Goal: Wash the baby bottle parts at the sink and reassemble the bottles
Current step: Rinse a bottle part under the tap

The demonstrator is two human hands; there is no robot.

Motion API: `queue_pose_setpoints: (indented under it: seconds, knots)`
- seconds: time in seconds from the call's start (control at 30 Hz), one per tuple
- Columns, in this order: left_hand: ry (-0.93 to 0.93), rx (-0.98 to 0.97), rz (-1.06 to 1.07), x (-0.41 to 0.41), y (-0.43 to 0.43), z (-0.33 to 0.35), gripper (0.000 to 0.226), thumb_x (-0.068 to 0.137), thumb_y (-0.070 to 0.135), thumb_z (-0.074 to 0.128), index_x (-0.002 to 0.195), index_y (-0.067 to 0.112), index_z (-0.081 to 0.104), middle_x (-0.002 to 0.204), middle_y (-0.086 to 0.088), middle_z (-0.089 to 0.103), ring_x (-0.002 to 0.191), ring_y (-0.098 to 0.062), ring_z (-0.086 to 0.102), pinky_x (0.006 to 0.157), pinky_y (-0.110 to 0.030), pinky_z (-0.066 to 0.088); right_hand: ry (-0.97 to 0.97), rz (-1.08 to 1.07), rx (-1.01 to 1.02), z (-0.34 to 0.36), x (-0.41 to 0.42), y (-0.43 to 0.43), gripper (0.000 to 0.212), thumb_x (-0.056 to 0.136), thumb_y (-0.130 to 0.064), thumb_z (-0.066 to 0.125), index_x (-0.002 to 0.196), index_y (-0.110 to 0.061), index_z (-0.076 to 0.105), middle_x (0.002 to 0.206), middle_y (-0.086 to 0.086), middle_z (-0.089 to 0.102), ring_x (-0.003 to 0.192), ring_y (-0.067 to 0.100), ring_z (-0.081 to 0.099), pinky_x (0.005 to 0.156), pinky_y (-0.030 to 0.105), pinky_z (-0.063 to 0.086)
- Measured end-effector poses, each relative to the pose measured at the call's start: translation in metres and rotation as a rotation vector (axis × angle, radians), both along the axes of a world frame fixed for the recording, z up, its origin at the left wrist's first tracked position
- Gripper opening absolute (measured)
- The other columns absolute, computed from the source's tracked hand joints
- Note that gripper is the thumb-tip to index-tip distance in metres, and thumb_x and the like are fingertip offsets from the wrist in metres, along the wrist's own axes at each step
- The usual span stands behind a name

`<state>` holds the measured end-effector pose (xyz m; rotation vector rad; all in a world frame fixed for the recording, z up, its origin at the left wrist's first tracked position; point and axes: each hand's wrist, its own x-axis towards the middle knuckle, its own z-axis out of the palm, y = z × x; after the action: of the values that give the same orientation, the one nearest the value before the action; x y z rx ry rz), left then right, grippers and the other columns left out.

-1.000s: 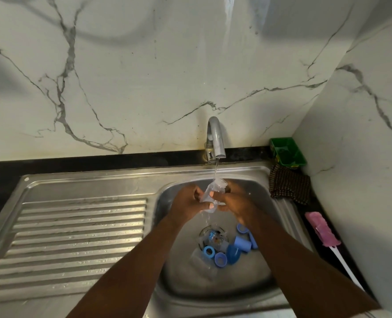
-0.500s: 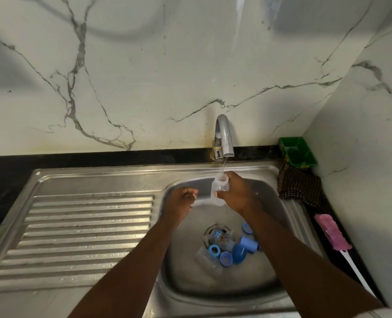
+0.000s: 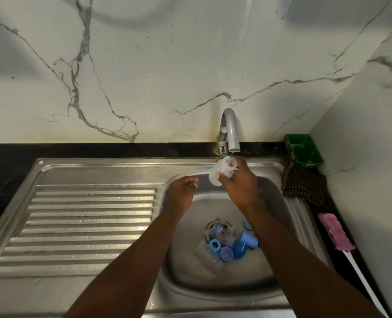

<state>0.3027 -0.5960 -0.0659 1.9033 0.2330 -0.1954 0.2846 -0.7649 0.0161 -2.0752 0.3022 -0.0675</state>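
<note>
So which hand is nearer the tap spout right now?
Right. The right hand holds a clear bottle part just below the tap spout. The left hand is lower and further left, over the left side of the basin.

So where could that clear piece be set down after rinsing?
The ribbed draining board left of the basin shows nothing on it. The basin floor around the drain is crowded with blue bottle parts. The counter on the right holds a cloth, a green tray and a pink brush.
</note>
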Motion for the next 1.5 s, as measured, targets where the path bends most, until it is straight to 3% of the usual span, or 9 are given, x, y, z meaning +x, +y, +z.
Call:
queue_pose_setpoints:
  seconds: [0.3,0.43,0.7,0.8,0.9,1.03,1.2,1.37,1.5]
  knots:
    - [0.121,-0.053,0.032,-0.005,-0.003,0.025,0.014,0.094,0.024,0.064,0.087,0.036,0.063,0.108,-0.007,0.070,0.102,-0.025,0.067,0.095,-0.051,0.055,0.078,0.066,-0.032,-0.004,0.002,0.002,0.051,0.083,-0.008,0.076,0.128,-0.014,0.053,0.121,0.003,0.061,0.113,0.021,0.059,0.089,0.030,0.047]
    - [0.227,-0.200,0.113,-0.003,-0.012,0.034,0.020,0.095,0.021,0.066,0.115,0.022,0.067,0.116,-0.007,0.068,0.106,-0.025,0.065,0.091,-0.042,0.058,0.066,0.058,-0.086,-0.007,-0.001,0.002,0.047,0.083,-0.010,0.076,0.124,-0.015,0.055,0.118,0.001,0.062,0.109,0.018,0.058,0.089,0.030,0.046]
    - [0.368,-0.305,0.214,0.007,-0.029,0.038,0.033,0.100,0.019,0.059,0.130,0.008,0.056,0.122,-0.015,0.063,0.114,-0.028,0.061,0.097,-0.039,0.055,0.047,0.010,-0.081,-0.004,0.001,0.002,0.050,0.078,-0.007,0.080,0.123,-0.014,0.057,0.117,0.001,0.061,0.107,0.015,0.056,0.085,0.025,0.042]
    - [0.410,-0.325,0.207,0.009,-0.032,0.036,0.025,0.101,0.020,0.056,0.122,0.007,0.060,0.115,-0.014,0.065,0.108,-0.026,0.064,0.094,-0.038,0.057,-0.052,-0.051,-0.006,0.000,0.000,0.004,0.053,0.080,-0.011,0.079,0.127,-0.016,0.055,0.120,-0.004,0.061,0.109,0.014,0.058,0.087,0.025,0.048]
    - [0.469,-0.344,0.246,0.008,-0.033,0.037,0.019,0.103,0.022,0.053,0.101,0.005,0.063,0.106,-0.016,0.068,0.097,-0.027,0.065,0.089,-0.036,0.055,0.109,0.089,-0.119,-0.012,-0.005,0.005,0.051,0.081,-0.009,0.077,0.127,-0.013,0.056,0.123,0.006,0.063,0.112,0.020,0.060,0.088,0.027,0.045]
    - [0.468,-0.407,0.246,0.009,-0.032,0.034,0.025,0.104,0.022,0.051,0.115,0.003,0.064,0.113,-0.017,0.070,0.104,-0.032,0.068,0.089,-0.039,0.057,-0.089,-0.092,-0.043,-0.009,-0.007,0.002,0.054,0.081,-0.012,0.078,0.129,-0.018,0.055,0.124,0.001,0.063,0.110,0.015,0.058,0.089,0.026,0.047]
    - [0.468,-0.394,0.216,0.004,-0.032,0.032,0.030,0.104,0.029,0.050,0.118,0.006,0.064,0.112,-0.013,0.071,0.104,-0.028,0.068,0.091,-0.041,0.058,0.088,0.084,-0.177,-0.017,-0.006,-0.001,0.053,0.079,-0.009,0.079,0.127,-0.013,0.056,0.123,0.006,0.062,0.114,0.022,0.059,0.090,0.027,0.044]
    - [0.505,-0.635,0.112,0.001,-0.031,0.032,0.046,0.100,0.051,0.051,0.115,0.010,0.064,0.113,-0.017,0.070,0.104,-0.033,0.068,0.091,-0.048,0.058,-0.028,0.046,0.071,-0.008,-0.004,-0.006,0.049,0.076,-0.006,0.081,0.117,-0.015,0.055,0.110,-0.001,0.064,0.099,0.014,0.063,0.080,0.023,0.053]
    - [0.393,-0.625,0.108,0.004,-0.036,0.035,0.026,0.096,0.021,0.065,0.118,0.007,0.063,0.118,-0.018,0.069,0.103,-0.031,0.070,0.092,-0.048,0.058,0.110,0.172,0.011,-0.019,-0.010,-0.015,0.052,0.076,0.002,0.079,0.113,-0.016,0.048,0.096,-0.003,0.057,0.086,0.012,0.058,0.067,0.018,0.049]
